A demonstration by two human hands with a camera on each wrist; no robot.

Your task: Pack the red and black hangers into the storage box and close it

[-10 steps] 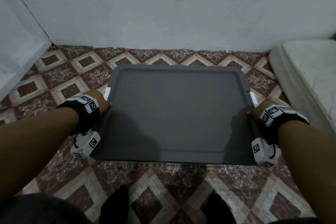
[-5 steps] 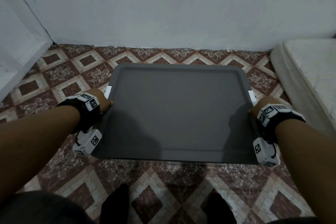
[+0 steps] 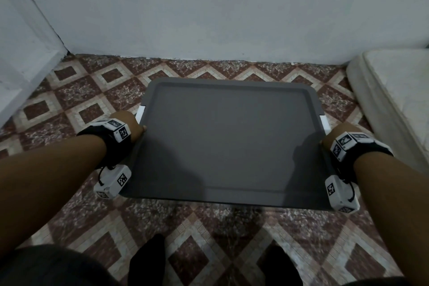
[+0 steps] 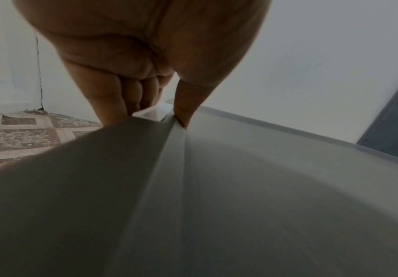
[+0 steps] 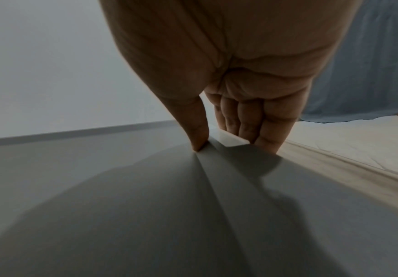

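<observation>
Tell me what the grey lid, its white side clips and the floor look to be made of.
Grey lid: likely moulded plastic, matte, judging by the rounded corners and raised rim. White side clips: seemingly glossy plastic, catching light. Floor: apparently speckled stone or ceramic tile in a maroon and cream diamond pattern.

A patterned tile floor (image 3: 92, 90) of maroon and cream diamonds carries the grey-lidded storage box (image 3: 229, 139); a white mattress (image 3: 394, 97) lies at its right edge.
</observation>
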